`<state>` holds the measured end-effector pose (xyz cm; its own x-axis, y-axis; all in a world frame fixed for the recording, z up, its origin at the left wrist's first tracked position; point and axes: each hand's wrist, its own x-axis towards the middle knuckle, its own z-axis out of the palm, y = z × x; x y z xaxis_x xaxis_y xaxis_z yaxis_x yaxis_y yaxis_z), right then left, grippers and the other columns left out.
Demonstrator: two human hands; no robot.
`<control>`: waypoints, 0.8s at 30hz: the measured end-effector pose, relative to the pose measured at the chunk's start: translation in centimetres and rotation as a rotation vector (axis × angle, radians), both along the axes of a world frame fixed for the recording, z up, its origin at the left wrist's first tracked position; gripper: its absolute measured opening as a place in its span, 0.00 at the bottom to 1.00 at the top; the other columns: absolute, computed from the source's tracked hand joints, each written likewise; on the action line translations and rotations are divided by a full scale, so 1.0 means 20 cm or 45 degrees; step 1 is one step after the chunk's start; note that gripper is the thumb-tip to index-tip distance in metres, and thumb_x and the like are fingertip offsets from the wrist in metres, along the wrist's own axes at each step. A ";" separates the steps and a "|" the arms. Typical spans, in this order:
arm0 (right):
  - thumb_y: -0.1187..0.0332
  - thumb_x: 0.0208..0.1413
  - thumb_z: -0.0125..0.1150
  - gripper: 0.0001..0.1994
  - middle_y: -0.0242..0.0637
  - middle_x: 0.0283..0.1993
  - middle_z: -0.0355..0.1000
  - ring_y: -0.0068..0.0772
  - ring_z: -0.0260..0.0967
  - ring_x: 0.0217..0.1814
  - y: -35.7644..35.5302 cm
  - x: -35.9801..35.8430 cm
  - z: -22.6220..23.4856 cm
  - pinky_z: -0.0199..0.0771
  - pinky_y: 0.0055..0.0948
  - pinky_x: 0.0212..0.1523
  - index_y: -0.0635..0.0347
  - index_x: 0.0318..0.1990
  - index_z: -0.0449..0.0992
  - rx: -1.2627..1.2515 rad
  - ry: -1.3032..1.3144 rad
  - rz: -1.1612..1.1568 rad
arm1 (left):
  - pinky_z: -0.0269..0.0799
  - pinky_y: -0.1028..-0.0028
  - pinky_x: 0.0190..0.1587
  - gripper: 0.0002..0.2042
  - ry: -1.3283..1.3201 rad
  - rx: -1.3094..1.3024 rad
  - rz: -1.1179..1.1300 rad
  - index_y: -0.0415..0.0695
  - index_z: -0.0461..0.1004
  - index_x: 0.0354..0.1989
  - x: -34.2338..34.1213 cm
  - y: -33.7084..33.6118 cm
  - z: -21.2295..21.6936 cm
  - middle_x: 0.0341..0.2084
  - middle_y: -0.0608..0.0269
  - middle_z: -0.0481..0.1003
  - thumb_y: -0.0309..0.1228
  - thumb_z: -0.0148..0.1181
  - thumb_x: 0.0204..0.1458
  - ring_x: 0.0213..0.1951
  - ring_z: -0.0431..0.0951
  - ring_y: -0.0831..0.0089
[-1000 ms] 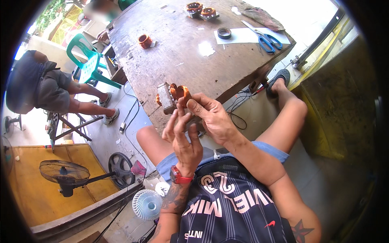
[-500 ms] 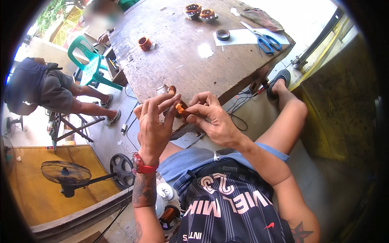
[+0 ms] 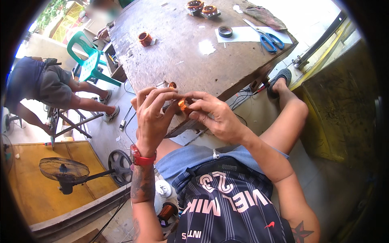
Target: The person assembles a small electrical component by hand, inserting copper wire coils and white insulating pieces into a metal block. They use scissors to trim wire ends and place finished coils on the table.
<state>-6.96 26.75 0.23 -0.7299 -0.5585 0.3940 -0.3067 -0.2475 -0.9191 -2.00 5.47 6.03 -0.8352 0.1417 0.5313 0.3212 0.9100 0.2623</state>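
Over the near corner of the wooden table, both hands meet at a small copper-wire coil (image 3: 183, 105), its bright orange windings showing between the fingertips. My left hand (image 3: 153, 115) pinches its left side, fingers bent across the top. My right hand (image 3: 219, 117) grips the right side with thumb and fingers. The fingers cover much of the piece, so its full shape is hidden. Just beyond the left fingers, another copper-coloured part (image 3: 172, 85) is partly visible on the table.
On the wooden table (image 3: 170, 52) lie a copper coil (image 3: 144, 39), two copper-wound stators (image 3: 209, 11), black tape (image 3: 225, 31), blue-handled scissors (image 3: 267, 39) and a cloth (image 3: 265, 17). A fan (image 3: 65, 170) stands left. Another person (image 3: 60, 87) is beyond it, near a green chair (image 3: 91, 60).
My right index finger has straightened toward the left fingertips above the coil. The coil sits slightly further right in view. The person at left now has an arm reaching down.
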 end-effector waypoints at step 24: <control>0.77 0.58 0.63 0.11 0.42 0.68 0.69 0.49 0.71 0.64 -0.03 -0.24 -0.11 0.77 0.41 0.63 0.60 0.48 0.81 0.592 0.926 -0.274 | 0.78 0.75 0.34 0.10 -0.855 0.995 0.480 0.37 0.83 0.52 0.44 0.08 -0.06 0.31 0.65 0.85 0.23 0.62 0.66 0.29 0.83 0.79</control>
<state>-11.76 26.20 -1.94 -0.4951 -0.6573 0.5682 -0.8504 0.2327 -0.4719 6.73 7.07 4.85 -0.9072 -0.3611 -0.2160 -0.3667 0.4266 0.8268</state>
